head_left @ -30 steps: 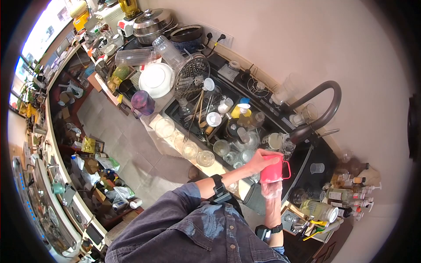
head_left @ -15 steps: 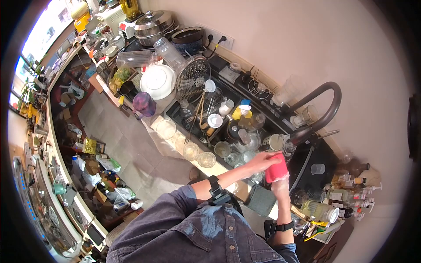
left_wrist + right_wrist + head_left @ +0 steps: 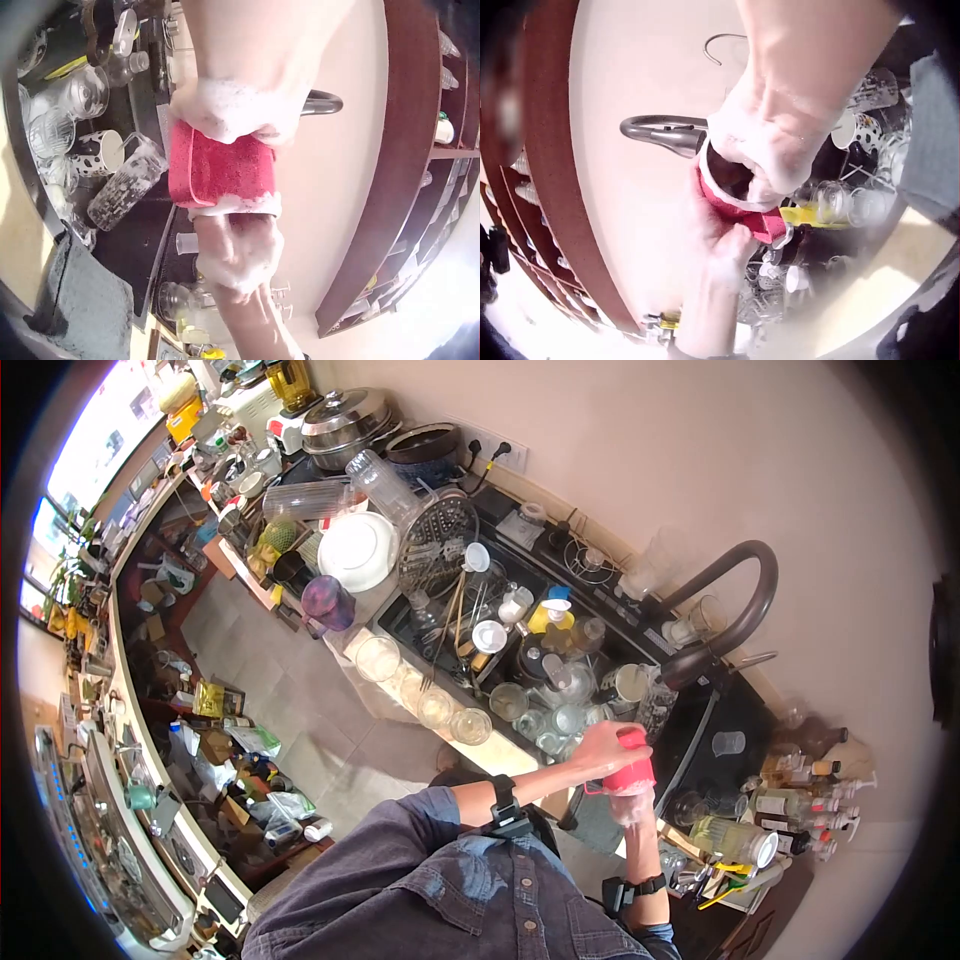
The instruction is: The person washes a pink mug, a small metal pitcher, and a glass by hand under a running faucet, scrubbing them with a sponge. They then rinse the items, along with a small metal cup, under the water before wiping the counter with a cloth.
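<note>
The left hand (image 3: 234, 111) clamps its fingers on the red cup (image 3: 229, 171); the right hand (image 3: 244, 256) is partly inside the cup, its fingers I cannot tell.

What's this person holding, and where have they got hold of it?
A red cup: the left hand grips it from outside, near its closed end. The right hand reaches into its mouth; whether it grips anything inside is hidden.

Three views of one red cup (image 3: 637, 768)
The head view looks down from high up, farther back. The wrist views are very close: the left looks past the cup at the right hand (image 3: 240, 256), the right looks inside it, toward the left hand (image 3: 720, 238). All three share the tap (image 3: 767, 590).
</note>
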`<state>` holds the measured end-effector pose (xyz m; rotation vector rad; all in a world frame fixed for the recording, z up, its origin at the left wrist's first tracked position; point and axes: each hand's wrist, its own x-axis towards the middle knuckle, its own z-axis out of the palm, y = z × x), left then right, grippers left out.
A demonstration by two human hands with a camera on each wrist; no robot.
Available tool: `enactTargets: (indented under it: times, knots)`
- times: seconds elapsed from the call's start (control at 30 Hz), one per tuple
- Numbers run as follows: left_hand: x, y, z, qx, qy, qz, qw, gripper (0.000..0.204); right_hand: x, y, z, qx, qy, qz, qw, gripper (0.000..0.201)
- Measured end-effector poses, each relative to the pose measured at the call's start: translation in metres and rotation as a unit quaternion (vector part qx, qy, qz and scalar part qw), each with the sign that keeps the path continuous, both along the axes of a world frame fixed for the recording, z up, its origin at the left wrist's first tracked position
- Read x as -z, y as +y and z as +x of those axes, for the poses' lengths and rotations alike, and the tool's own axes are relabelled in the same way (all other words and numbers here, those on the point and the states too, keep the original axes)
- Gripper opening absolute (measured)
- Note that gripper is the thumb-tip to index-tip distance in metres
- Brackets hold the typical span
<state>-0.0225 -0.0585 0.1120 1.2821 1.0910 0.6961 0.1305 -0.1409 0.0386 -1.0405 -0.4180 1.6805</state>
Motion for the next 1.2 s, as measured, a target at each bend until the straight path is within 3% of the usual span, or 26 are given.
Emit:
enactTargets:
  times: [0.1,0.17,0.23,0.27,0.3,0.4,0.47,0.5,0.6,0.63,0.73,0.77,0.83,0.87,0.9,0.97,1.0,1.13,1.2]
  knots:
    - [0.006,0.007,0.001,0.025,-0.063,0.024,0.997,0.041,-0.024,0.003,-0.019,0.127,0.113,-0.095,0.981,0.035]
    - [0.017,0.015,0.003,0.05,-0.128,0.002,0.99,0.039,0.011,-0.001,-0.001,0.064,0.167,-0.029,0.983,0.039]
    - [0.014,0.016,0.002,0.042,-0.125,-0.007,0.991,0.036,0.016,-0.001,0.003,0.03,0.19,-0.003,0.981,0.041]
    - [0.013,0.016,0.0,0.039,-0.123,-0.012,0.992,0.035,0.017,0.002,0.003,-0.03,-0.044,0.071,0.996,0.04]
    - [0.014,0.017,0.0,0.025,-0.127,-0.009,0.992,0.035,0.019,0.003,0.003,-0.087,-0.276,0.136,0.947,0.04]
    - [0.024,0.013,0.002,-0.021,-0.16,-0.051,0.986,0.035,0.001,0.002,0.0,-0.095,-0.366,0.165,0.911,0.034]
    - [0.035,0.013,0.001,-0.066,-0.2,-0.139,0.968,0.033,-0.051,0.017,-0.007,-0.2,-0.59,0.313,0.717,0.029]
    - [0.04,0.015,-0.001,-0.101,-0.198,-0.22,0.95,0.036,-0.067,0.021,-0.011,-0.229,-0.656,0.324,0.642,0.022]
    - [0.043,0.018,-0.009,-0.14,-0.211,-0.301,0.919,0.037,-0.072,0.03,-0.006,-0.25,-0.634,0.292,0.671,0.029]
    - [0.046,0.018,-0.011,-0.138,-0.215,-0.318,0.913,0.038,-0.078,0.032,-0.006,-0.225,-0.61,0.335,0.682,0.031]
    - [0.049,0.024,-0.02,-0.136,-0.248,-0.362,0.888,0.039,-0.105,0.027,0.004,-0.241,-0.543,0.284,0.752,0.031]
    - [0.051,0.027,-0.025,-0.137,-0.272,-0.373,0.876,0.039,-0.104,0.024,0.015,-0.25,-0.489,0.266,0.792,0.035]
    - [0.053,0.031,-0.033,-0.133,-0.329,-0.392,0.849,0.038,-0.106,0.011,0.024,-0.191,-0.277,0.221,0.915,0.036]
    - [0.049,0.033,-0.036,-0.121,-0.366,-0.42,0.821,0.034,-0.106,0.003,0.03,-0.155,-0.163,0.194,0.955,0.037]
    - [0.044,0.035,-0.04,-0.098,-0.404,-0.438,0.798,0.034,-0.102,-0.001,0.039,-0.15,-0.144,0.204,0.957,0.037]
    - [0.048,0.035,-0.046,-0.042,-0.473,-0.472,0.743,0.035,-0.092,-0.015,0.048,-0.045,-0.119,0.14,0.982,0.042]
    - [0.048,0.035,-0.043,-0.047,-0.477,-0.474,0.739,0.036,-0.086,-0.023,0.053,0.007,-0.105,0.108,0.989,0.045]
    - [0.049,0.035,-0.033,-0.033,-0.478,-0.489,0.729,0.038,-0.058,-0.039,0.069,0.053,-0.14,0.123,0.981,0.047]
    - [0.048,0.035,-0.03,-0.01,-0.471,-0.5,0.727,0.037,-0.066,-0.034,0.069,0.016,-0.165,0.143,0.976,0.042]
